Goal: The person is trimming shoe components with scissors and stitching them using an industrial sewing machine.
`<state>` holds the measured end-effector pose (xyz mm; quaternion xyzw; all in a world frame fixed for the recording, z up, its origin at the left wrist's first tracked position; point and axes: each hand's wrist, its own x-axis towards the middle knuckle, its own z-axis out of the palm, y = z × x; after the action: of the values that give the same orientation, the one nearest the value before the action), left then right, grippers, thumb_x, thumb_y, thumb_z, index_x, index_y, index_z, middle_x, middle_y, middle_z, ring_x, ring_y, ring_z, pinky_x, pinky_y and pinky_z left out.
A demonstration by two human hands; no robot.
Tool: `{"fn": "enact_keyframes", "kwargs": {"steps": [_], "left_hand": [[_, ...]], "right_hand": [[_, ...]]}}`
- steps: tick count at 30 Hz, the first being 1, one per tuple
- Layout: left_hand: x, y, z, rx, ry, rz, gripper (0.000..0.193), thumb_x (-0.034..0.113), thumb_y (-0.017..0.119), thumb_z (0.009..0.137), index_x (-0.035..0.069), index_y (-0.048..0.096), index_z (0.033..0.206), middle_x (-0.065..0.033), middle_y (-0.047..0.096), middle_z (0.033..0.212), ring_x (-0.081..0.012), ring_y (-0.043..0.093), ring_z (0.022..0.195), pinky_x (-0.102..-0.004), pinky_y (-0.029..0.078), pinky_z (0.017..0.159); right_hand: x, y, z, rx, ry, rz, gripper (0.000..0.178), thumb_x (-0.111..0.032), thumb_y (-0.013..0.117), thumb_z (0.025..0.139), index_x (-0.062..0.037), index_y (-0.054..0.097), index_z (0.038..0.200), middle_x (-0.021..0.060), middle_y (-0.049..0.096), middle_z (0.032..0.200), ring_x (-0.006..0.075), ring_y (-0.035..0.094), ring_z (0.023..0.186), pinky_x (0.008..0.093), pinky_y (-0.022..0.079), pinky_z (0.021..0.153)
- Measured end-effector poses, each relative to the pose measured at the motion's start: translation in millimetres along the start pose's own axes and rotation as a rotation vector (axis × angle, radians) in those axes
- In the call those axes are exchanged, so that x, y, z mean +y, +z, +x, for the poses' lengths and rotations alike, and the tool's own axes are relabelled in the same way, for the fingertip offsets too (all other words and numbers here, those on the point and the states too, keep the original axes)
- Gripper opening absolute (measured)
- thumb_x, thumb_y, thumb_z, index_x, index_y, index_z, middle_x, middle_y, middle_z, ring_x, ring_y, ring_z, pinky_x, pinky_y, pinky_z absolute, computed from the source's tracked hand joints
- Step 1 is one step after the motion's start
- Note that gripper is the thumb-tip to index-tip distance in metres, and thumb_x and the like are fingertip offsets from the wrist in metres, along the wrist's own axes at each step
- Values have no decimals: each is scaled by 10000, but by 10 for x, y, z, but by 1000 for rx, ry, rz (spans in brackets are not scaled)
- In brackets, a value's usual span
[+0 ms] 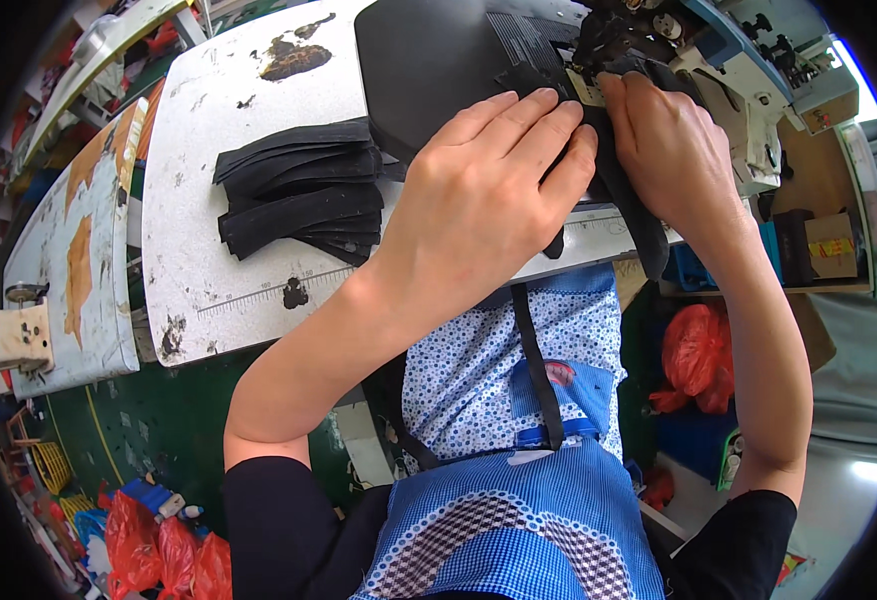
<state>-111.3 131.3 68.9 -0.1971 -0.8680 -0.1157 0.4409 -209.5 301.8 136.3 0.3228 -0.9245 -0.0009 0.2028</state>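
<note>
From where I stand, the person sits bent over a white worktable (193,190), both bare hands up by the needle end of a blue-and-white sewing machine (733,45). The left hand (493,185) lies palm down over black material, its fingers side by side and its thumb close to them; a narrow black end (555,245) shows below it, and I can't tell whether the hand pinches the cloth or just presses on it. The right hand (673,150) is bent over a long black strip (648,235), which runs from beside a small metal plate (586,90) down past the table's front edge; its fingertips are partly hidden, so I can't say how firmly they close. Left of the hands, a pile of black pieces (303,180) lies fanned on the white top, beside the machine's dark bed (423,70). A blue patterned apron (518,520) covers the person's front, and a red plastic bag (696,350) sits low on the right.
</note>
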Motion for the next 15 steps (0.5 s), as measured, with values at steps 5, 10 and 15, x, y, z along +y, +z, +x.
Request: {"fn": "enact_keyframes", "kwargs": {"steps": [5, 10, 15], "left_hand": [[4, 0, 5, 22, 3, 17, 389, 46, 689, 835, 77, 743, 1220, -74, 731, 1264, -273, 712, 1184, -423, 556, 1049], [-9, -6, -16, -4, 3, 16, 418, 37, 704, 822, 83, 736, 1237, -67, 723, 1283, -274, 705, 1196, -420, 553, 1053], [2, -21, -7, -18, -1, 16, 456, 31, 723, 799, 85, 728, 1252, -62, 714, 1300, -278, 700, 1202, -420, 551, 1054]], "right_hand": [[-138, -114, 59, -97, -84, -196, 325, -288, 544, 1068, -46, 726, 950, 196, 743, 796, 411, 752, 792, 501, 606, 694], [21, -95, 28, -113, -91, -37, 354, -309, 530, 1077, -40, 712, 935, 217, 734, 815, 435, 732, 802, 524, 589, 701], [156, -48, -16, -66, -44, 189, 412, -343, 498, 1093, -15, 699, 947, 249, 722, 845, 465, 705, 853, 541, 569, 770]]}}
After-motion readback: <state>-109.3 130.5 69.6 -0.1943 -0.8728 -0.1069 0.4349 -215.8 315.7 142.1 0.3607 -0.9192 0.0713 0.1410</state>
